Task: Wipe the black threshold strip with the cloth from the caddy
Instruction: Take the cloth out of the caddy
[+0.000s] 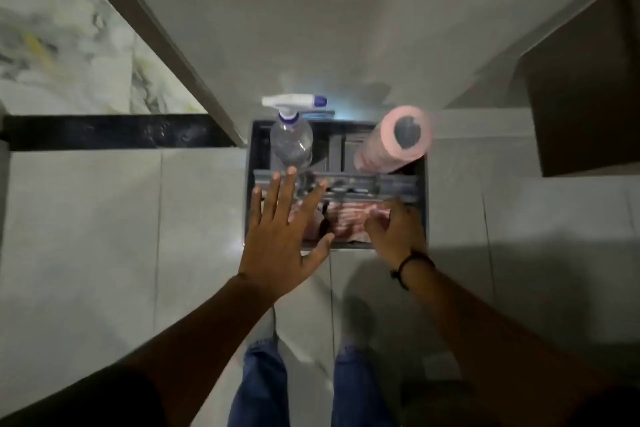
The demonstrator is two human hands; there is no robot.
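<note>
A grey caddy (425, 184) stands on the floor in front of me. In its near compartment lies a pink patterned cloth (349, 218). My right hand (394, 232) reaches into that compartment, its fingers curled on the cloth's right side. My left hand (282, 232) hovers flat over the caddy's left edge, fingers spread, holding nothing. The black threshold strip (104, 132) runs along the floor to the left of the caddy, between grey tiles and marbled tiles.
A clear spray bottle (292, 139) with a white and purple nozzle and a pink paper roll (398, 139) stand in the caddy's far compartments. A door's edge (156, 42) slants above the strip. A dark cabinet (588, 97) sits at right. My jeans-clad legs (263, 388) are below.
</note>
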